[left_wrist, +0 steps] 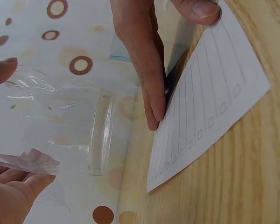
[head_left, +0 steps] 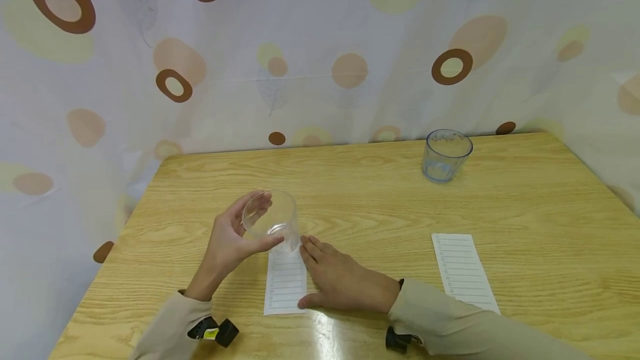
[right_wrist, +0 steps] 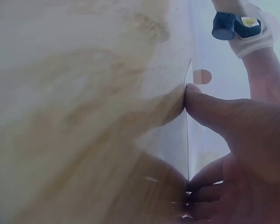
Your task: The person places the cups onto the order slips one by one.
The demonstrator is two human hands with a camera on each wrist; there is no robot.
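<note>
My left hand (head_left: 231, 238) grips a clear drinking glass (head_left: 287, 226), thumb on the near side and fingers around the far side. In the left wrist view the glass (left_wrist: 60, 126) is held above the table, its thick base pointing toward the paper. Under it lies a narrow white lined checklist sheet (head_left: 286, 288), with a column of small boxes along one side. My right hand (head_left: 340, 276) rests at the sheet's right edge, fingers straight and together, thumb spread to the lower corner. The right wrist view shows the thumb (right_wrist: 210, 105) and fingertips pressing at the paper's edge.
A second glass with a bluish tint (head_left: 446, 157) stands upright near the table's back right. Another lined checklist sheet (head_left: 465, 271) lies to the right, its lower end by my right sleeve (head_left: 450, 315). Behind the wooden table (head_left: 350, 193) hangs a patterned curtain (head_left: 320, 26).
</note>
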